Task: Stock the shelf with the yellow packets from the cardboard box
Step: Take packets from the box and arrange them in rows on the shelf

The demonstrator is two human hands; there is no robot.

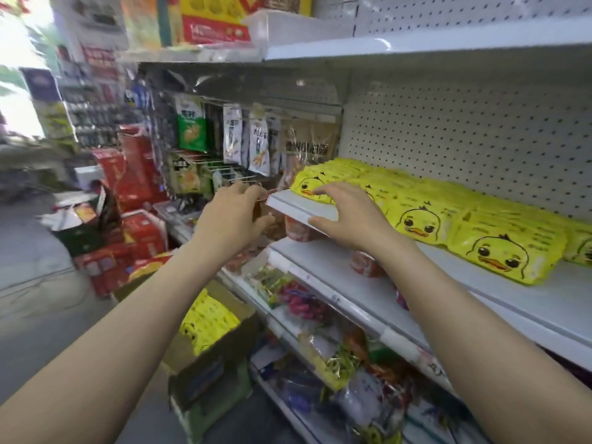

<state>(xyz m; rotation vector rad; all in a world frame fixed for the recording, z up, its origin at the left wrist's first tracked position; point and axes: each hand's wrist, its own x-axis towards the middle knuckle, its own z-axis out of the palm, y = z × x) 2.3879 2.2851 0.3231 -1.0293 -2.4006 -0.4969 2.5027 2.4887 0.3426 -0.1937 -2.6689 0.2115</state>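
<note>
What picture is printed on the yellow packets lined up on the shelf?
A cartoon duck face with an orange beak on each yellow packet, clearest in the head view.

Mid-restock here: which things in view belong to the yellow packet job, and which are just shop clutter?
Job:
- yellow duck packets in rows on the shelf
- cardboard box on the floor, more yellow packets inside
- right hand touching the leftmost stack at the shelf corner
- left hand just left of that corner

Lying about:
- hanging snack bags
- red cartons
- mixed bags on lower shelves
</note>
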